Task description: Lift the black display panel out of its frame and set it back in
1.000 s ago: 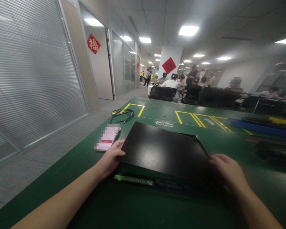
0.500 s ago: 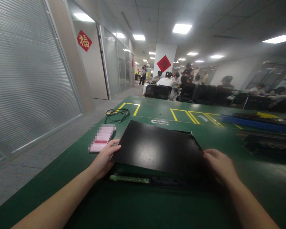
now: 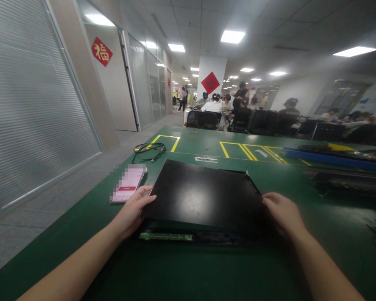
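A flat, glossy black display panel (image 3: pixel 203 194) is held over the green table, its near edge raised. My left hand (image 3: pixel 134 211) is closed on its left edge, thumb on top and fingers partly hidden beneath. At the right edge my right hand (image 3: pixel 283 211) pinches the panel's side, near a thin frame strip (image 3: pixel 253 184). Under the near edge lies a dark base or frame that carries a narrow green circuit board (image 3: pixel 166 236). How the panel and this frame are joined is hidden in shadow.
Left of the panel lies a phone (image 3: pixel 128 184) with a lit screen, and behind it a coiled black cable (image 3: pixel 149 152). Dark strips and a blue tray (image 3: pixel 338 160) are at the right. Yellow tape marks the green table (image 3: pixel 194 144). People sit beyond.
The whole view has shifted slightly, so the table, panel and hands appear a little further left. Both hands keep their hold on the panel, which stays at about the same tilt.
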A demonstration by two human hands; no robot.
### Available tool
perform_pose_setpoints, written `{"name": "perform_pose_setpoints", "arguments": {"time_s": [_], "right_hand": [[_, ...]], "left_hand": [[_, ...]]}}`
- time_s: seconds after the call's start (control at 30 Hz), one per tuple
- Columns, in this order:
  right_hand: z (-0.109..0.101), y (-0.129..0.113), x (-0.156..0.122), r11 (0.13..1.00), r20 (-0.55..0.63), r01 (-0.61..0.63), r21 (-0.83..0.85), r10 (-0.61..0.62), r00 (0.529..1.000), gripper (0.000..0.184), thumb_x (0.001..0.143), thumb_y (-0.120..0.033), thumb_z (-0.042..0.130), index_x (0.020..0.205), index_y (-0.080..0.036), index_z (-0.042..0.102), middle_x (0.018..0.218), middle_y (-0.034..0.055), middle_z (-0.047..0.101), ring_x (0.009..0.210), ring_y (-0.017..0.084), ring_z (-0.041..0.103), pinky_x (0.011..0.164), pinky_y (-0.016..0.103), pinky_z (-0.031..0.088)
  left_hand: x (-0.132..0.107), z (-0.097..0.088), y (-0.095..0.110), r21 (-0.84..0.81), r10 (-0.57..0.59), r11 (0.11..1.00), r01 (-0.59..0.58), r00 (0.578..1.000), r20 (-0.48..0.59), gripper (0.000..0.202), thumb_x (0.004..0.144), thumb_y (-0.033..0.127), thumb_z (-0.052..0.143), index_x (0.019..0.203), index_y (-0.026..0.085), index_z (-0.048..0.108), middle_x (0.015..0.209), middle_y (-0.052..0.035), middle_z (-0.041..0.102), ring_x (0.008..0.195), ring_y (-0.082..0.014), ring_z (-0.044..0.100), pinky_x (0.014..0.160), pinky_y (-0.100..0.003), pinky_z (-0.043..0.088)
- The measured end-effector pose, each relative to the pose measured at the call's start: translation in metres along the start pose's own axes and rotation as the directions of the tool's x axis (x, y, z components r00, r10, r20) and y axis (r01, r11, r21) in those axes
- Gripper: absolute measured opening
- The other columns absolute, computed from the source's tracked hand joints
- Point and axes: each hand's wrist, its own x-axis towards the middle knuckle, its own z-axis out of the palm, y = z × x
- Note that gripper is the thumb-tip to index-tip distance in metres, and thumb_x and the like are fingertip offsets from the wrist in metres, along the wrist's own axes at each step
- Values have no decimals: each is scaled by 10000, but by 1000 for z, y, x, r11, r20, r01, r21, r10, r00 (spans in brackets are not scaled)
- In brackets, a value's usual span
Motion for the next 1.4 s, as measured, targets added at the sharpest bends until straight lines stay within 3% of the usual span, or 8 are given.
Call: {"name": "perform_pose_setpoints", "arguments": {"time_s": [0.17, 0.4, 0.57, 0.9, 1.1, 1.17, 1.4], "right_hand": [[-1, -2, -1, 1000, 39, -26, -6, 27, 999, 199, 787, -388, 629, 813, -298, 805, 866, 49, 817, 889, 289, 719, 756, 375, 478], [0, 1, -1, 1000, 13, 7, 20, -8, 1000, 173, 774, -367, 638, 766, -302, 797, 832, 47, 804, 845, 286, 702, 738, 387, 478], [0, 2, 0, 1000, 25, 12, 17, -13, 1000, 177, 788, -368, 636, 754, -302, 797, 817, 50, 788, 841, 287, 691, 725, 388, 459], [-2, -2, -1, 1000, 41, -25, 18, 25, 999, 167, 780, -353, 640, 744, -296, 793, 806, 49, 784, 827, 282, 688, 746, 396, 466], [-3, 1, 3, 1000, 39, -25, 17, 24, 999, 167, 753, -362, 643, 734, -288, 792, 826, 59, 798, 868, 292, 701, 781, 401, 475], [-3, 2, 4, 999, 42, -33, 19, 32, 999, 183, 754, -369, 635, 748, -285, 797, 835, 58, 803, 884, 292, 707, 792, 399, 482], [-3, -1, 2, 999, 35, -52, 9, 52, 998, 210, 743, -357, 620, 778, -267, 807, 855, 60, 808, 892, 283, 716, 795, 380, 490]], "left_hand": [[0, 1, 0, 14, -6, 1000, 7, 1000, -17, 353, 716, 70, 829, 1010, 197, 679, 822, -25, 817, 650, -204, 778, 569, -256, 587], [-1, 2, 1, 43, -11, 999, 11, 1000, -18, 362, 702, 82, 846, 995, 206, 672, 833, -34, 819, 712, -246, 807, 558, -265, 591], [-1, 3, 0, 47, -4, 999, 6, 999, -44, 346, 698, 75, 834, 973, 206, 669, 797, -12, 810, 588, -192, 754, 526, -249, 578], [-1, 5, 0, 67, -10, 998, 13, 999, -44, 315, 738, 51, 797, 970, 212, 658, 763, -17, 811, 638, -232, 794, 517, -259, 589], [2, 4, -1, -25, -19, 1000, 18, 999, -46, 144, 845, 89, 784, 920, 185, 708, 744, -32, 806, 637, -199, 789, 538, -225, 594], [3, 4, -1, -48, -30, 998, 27, 998, -49, 144, 879, 49, 732, 968, 162, 727, 752, -46, 812, 625, -189, 787, 545, -220, 601], [7, 4, -1, -59, -63, 996, 62, 998, -20, 441, 914, -22, 638, 1337, 97, 679, 847, -92, 854, 643, -210, 814, 601, -259, 653]]}}
